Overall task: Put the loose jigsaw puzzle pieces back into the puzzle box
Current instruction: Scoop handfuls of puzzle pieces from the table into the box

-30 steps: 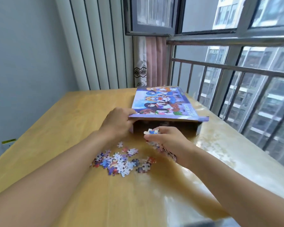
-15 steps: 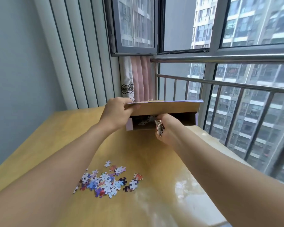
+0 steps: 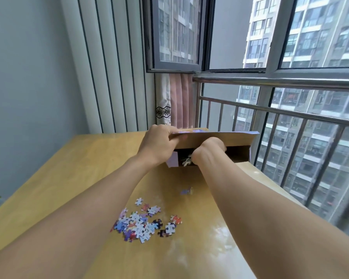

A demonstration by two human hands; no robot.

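The puzzle box (image 3: 238, 152) lies at the far end of the wooden table (image 3: 73, 178), its open end facing me. My left hand (image 3: 159, 143) grips the box's lid flap (image 3: 230, 138) and holds it lifted. My right hand (image 3: 210, 148) is pushed inside the opening, fingers hidden; a few pieces (image 3: 186, 161) show at the mouth beside my wrist. A pile of loose jigsaw pieces (image 3: 143, 223) lies on the table between my forearms. One blurred piece (image 3: 186, 191) sits apart, closer to the box.
A metal railing (image 3: 280, 113) and windows run along the table's right edge. A ribbed white wall panel (image 3: 113, 77) and a pink curtain (image 3: 179, 101) stand behind the box. The table's right side is glossy with reflections.
My right hand has gone from the box's mouth into the opening with its handful of pieces. A single piece now lies between the pile and the box. The view tilted upward.
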